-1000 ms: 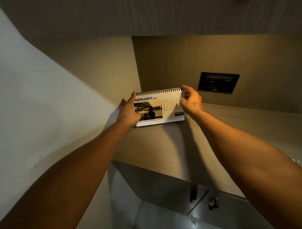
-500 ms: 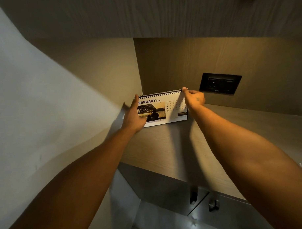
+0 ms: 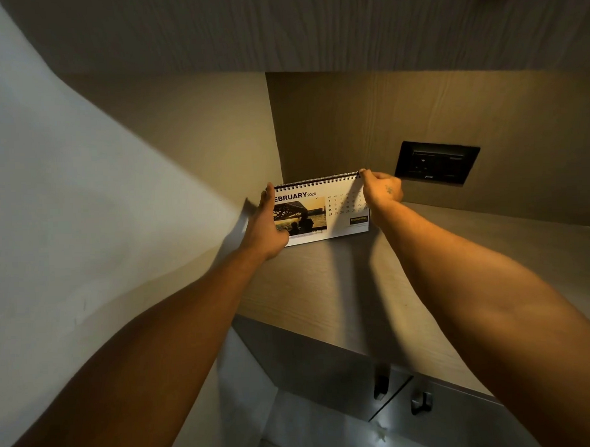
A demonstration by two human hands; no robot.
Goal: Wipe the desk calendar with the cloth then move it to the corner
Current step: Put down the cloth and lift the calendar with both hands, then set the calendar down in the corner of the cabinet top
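Note:
A spiral-bound desk calendar [image 3: 333, 208], showing February with a sunset bridge photo, stands upright on the wooden desk [image 3: 322, 289], close to the back left corner where the two wood panels meet. My left hand [image 3: 265, 224] holds its left edge, thumb up near the spiral. My right hand [image 3: 381, 190] pinches the top right corner at the spiral. No cloth is in view.
A black wall socket plate [image 3: 437, 161] sits on the back panel to the right of the calendar. A white wall [image 3: 69, 214] runs along the left. An overhead shelf [image 3: 313, 28] hangs above. Below the desk edge are cabinet doors with dark handles [image 3: 422, 401].
Both hands have slid the calendar back and to the left, closer to the corner. My right hand shifted from the right edge up to the top right corner.

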